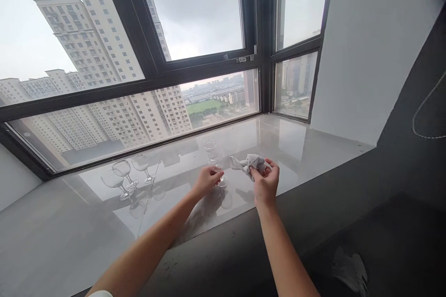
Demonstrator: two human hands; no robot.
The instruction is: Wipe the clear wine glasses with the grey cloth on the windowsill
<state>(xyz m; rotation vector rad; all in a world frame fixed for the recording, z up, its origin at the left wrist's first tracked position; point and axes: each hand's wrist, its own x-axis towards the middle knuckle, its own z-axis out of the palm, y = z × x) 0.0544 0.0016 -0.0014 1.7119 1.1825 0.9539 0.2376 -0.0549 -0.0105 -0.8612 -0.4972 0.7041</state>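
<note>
My left hand (209, 180) is closed in a pinch at the stem of a clear wine glass (215, 157), whose foot is at or just above the glossy sill. A grey cloth (248, 163) is bunched in my right hand (267, 180), thumb pressed over it, to the right of that glass and apart from it. Just behind the held glass, the faint rim of another clear glass (209, 144) shows; its lower part is hard to make out. Farther left, three stemmed glasses stand upright close together: one in front (113, 180), one beside it (121, 168) and one to the right (141, 163).
The wide, reflective window sill (285, 160) ends at a front edge near my forearms. Dark window frames (205, 70) with a latch (241, 59) rise behind it. A white wall (351, 55) borders the right side, where a bead chain (414, 123) hangs.
</note>
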